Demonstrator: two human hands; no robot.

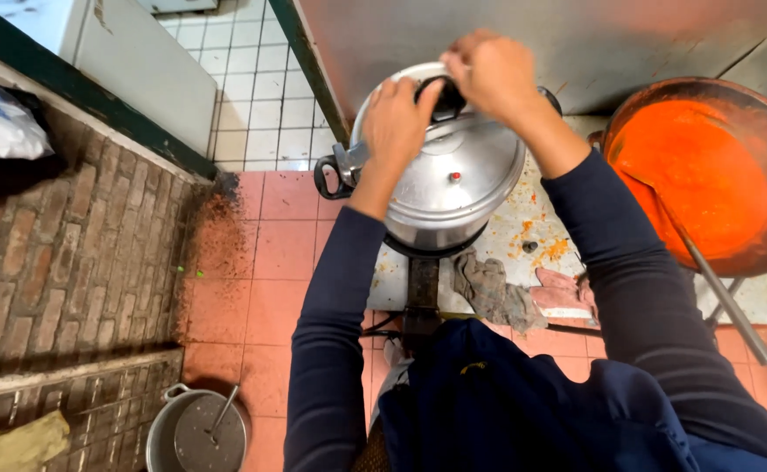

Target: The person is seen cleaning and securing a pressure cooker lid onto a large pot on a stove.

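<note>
Both of your hands grip the black knob (446, 98) atop the pressure cooker (443, 170): left hand (397, 122) curled on its left, right hand (491, 74) clenched from the far right, equally close. Cooker sits centre, orange sauce pan (707, 175) right.

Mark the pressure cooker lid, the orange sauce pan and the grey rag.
pressure cooker lid (467, 175), head view, bare metal dome
orange sauce pan (755, 109), head view, upper rim
grey rag (493, 293), head view, crumpled middle

A wide pan (707, 175) stands right of the pressure cooker (453, 183).
</note>
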